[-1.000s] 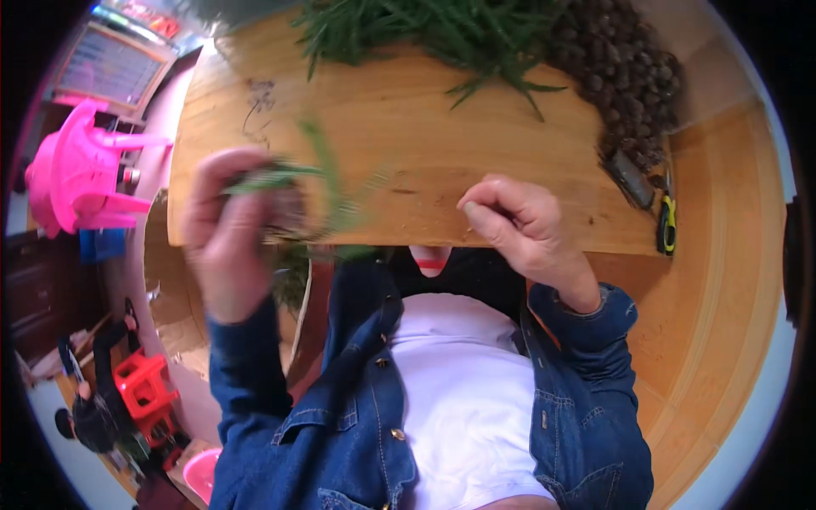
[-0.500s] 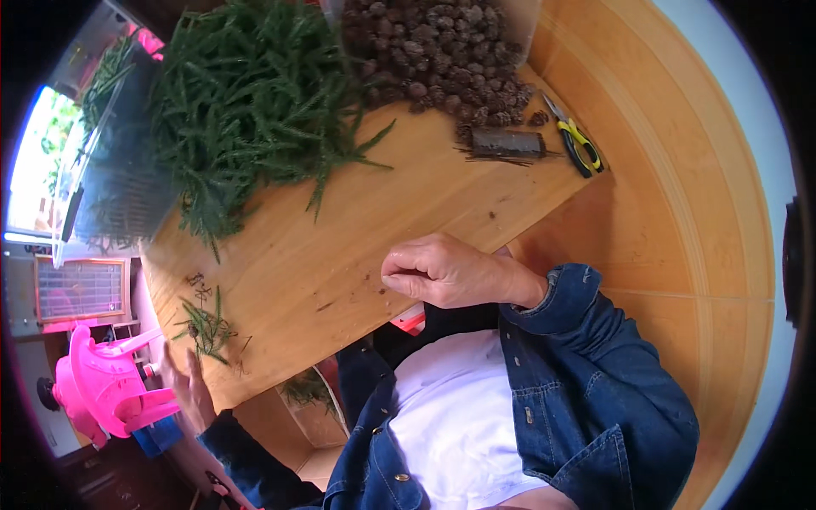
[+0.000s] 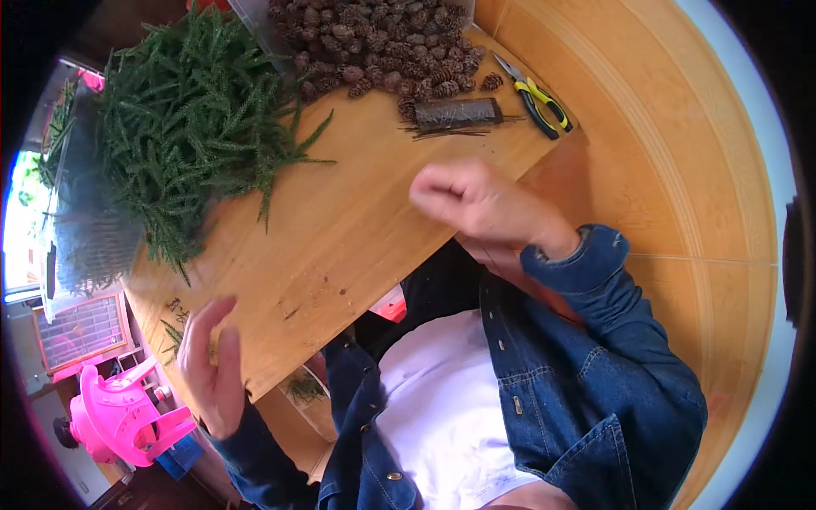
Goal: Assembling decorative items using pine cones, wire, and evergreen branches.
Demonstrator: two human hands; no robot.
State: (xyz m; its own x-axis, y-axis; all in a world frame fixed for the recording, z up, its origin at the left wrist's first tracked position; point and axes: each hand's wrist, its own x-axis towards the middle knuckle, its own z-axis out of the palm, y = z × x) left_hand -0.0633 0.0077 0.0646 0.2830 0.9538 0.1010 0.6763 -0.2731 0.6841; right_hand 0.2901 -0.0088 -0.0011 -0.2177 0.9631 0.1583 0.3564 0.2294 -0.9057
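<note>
My right hand (image 3: 476, 204) is raised over the table's near right part, thumb and fingers curled together. Motion blurs it somewhat, and I cannot make out what, if anything, sits in the pinch. My left hand (image 3: 211, 365) is above the table's left edge, thumb and fingers apart, holding nothing. Behind it a small green sprig (image 3: 172, 333) is partly hidden. Beyond my right hand, a dark cylindrical bundle (image 3: 459, 112) lies with thin dark wire-like sticks under it. Yellow-and-black pliers (image 3: 540, 104) rest to its right.
A large heap of green artificial pine sprigs (image 3: 191, 127) covers the far left of the wooden table (image 3: 340, 246). Brown pine cones (image 3: 382, 42) are piled at the back, spilling from a clear container. A pink chair (image 3: 119, 416) stands beyond the left edge; a wooden wall (image 3: 654, 153) is at right.
My left hand has lifted from beside the table's left edge and spread its fingers. My right hand has moved farther out, toward the dark bundle. The view has shifted slightly.
</note>
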